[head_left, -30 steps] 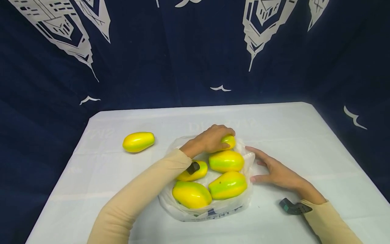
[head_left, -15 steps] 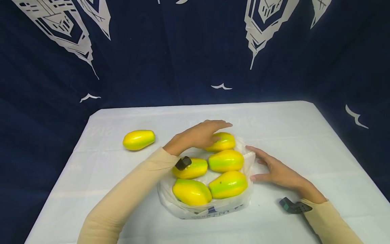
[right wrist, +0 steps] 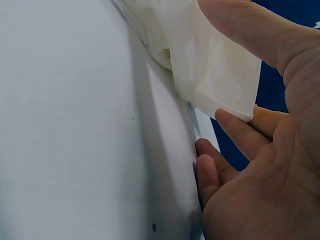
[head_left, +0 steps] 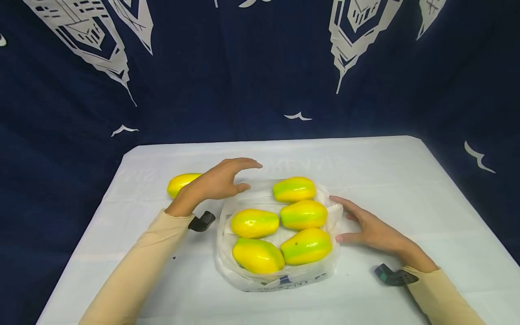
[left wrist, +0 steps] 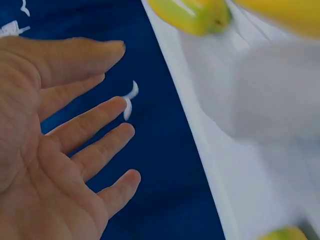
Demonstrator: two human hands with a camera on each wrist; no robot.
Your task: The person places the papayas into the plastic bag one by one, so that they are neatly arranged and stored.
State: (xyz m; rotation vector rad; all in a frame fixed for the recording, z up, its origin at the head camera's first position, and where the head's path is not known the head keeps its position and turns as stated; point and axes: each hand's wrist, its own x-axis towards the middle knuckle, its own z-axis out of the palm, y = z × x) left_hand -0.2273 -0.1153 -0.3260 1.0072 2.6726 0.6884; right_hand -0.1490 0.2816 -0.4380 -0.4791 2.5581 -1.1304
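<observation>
Several yellow-green papayas [head_left: 304, 214] lie in a spread white plastic bag [head_left: 237, 277] at mid-table. Another papaya [head_left: 178, 183] lies outside it at the left, partly hidden by my left hand [head_left: 215, 180]. That hand hovers between the lone papaya and the bag, thumb apart from the extended fingers, holding nothing; the left wrist view shows its bare palm [left wrist: 55, 170]. At the bag's right side, my right hand [head_left: 371, 232] rests with thumb and fingers spread. In the right wrist view, its fingers [right wrist: 242, 132] are against the bag's loose edge [right wrist: 220, 85], without curling round it.
The white-covered table [head_left: 406, 180] ends at a dark blue curtain [head_left: 243, 90] with white printed shapes. Dark wrist-worn cameras [head_left: 201, 221] sit at both sleeves.
My left hand has let go of the far papaya in the bag and moved left, towards the lone papaya. My right hand has stayed at the bag's side.
</observation>
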